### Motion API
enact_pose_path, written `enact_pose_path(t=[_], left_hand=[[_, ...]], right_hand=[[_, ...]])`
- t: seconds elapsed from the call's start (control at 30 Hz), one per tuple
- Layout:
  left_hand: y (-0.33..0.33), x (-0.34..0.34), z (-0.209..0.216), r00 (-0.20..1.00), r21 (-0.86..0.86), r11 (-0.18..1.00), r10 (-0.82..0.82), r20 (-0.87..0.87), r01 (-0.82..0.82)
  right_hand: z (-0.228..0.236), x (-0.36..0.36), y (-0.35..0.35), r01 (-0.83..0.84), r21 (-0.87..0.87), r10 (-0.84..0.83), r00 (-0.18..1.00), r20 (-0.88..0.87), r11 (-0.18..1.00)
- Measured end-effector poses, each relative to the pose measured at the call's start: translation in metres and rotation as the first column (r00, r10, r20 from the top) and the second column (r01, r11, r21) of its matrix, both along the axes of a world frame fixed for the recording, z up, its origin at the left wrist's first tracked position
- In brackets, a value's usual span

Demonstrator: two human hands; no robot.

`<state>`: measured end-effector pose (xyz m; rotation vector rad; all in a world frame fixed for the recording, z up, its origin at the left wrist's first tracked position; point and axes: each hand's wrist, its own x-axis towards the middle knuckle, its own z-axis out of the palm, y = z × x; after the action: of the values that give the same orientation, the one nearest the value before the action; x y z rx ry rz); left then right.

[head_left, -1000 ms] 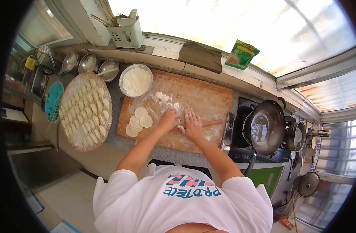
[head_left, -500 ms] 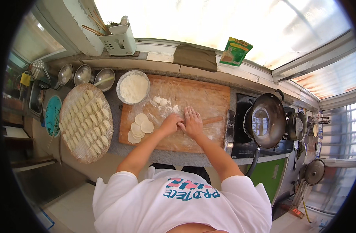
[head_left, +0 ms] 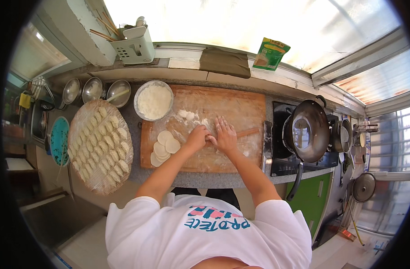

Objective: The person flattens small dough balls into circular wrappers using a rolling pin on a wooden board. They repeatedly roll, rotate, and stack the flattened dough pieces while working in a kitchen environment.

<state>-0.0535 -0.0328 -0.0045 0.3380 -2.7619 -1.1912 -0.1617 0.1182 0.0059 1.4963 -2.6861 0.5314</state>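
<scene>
On the floured wooden board (head_left: 214, 96), my right hand (head_left: 225, 135) lies with fingers stretched out and its palm over a thin wooden rolling pin (head_left: 248, 132). The pin's right end sticks out past that hand. My left hand (head_left: 197, 138) is closed beside it, its fingers bent at the pin's other end; whatever they grip is hidden. A pile of round dough wrappers (head_left: 163, 145) lies just left of my left hand. Beyond the hands sit a few small dough pieces (head_left: 186, 115) in scattered flour.
A bowl of flour (head_left: 153, 102) touches the board's far left corner. Left of it stands a round tray (head_left: 89, 107) with rows of dumplings, near metal bowls (head_left: 119, 93) and a turquoise basin (head_left: 60, 134). On the stove at right sits a wok (head_left: 310, 130), its handle (head_left: 296, 181) jutting toward me.
My right hand has slid slightly forward over the rolling pin, and my left hand has shifted a little the same way. The whole view has tilted slightly; the wrappers and dough pieces stay put.
</scene>
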Motion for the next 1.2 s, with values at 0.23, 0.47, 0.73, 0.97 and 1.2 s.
enact_pose_path(t=[0.23, 0.47, 0.73, 0.97, 1.2], left_hand=[[0.005, 0.005, 0.004, 0.971, 0.027, 0.973, 0.23, -0.071, -0.228], [0.011, 0.005, 0.009, 0.999, 0.018, 0.999, -0.032, -0.03, 0.032], [0.007, 0.022, 0.015, 0.951, 0.048, 0.953, 0.293, 0.102, -0.299], [0.022, 0.016, 0.0, 0.962, -0.008, 0.962, 0.274, -0.001, -0.274], [0.007, 0.011, 0.004, 0.94, 0.024, 0.941, 0.335, 0.065, -0.337]], right_hand=[[0.0, 0.017, 0.024, -0.064, 0.008, 0.064, 0.998, 0.016, 0.998], [-0.008, 0.001, 0.031, -0.189, 0.027, 0.187, 0.979, 0.082, 0.982], [0.005, 0.0, 0.023, -0.211, -0.009, 0.211, 0.976, 0.054, 0.978], [0.005, -0.013, 0.017, -0.268, 0.049, 0.264, 0.962, 0.074, 0.962], [0.002, -0.011, 0.019, -0.245, 0.0, 0.245, 0.97, 0.003, 0.97]])
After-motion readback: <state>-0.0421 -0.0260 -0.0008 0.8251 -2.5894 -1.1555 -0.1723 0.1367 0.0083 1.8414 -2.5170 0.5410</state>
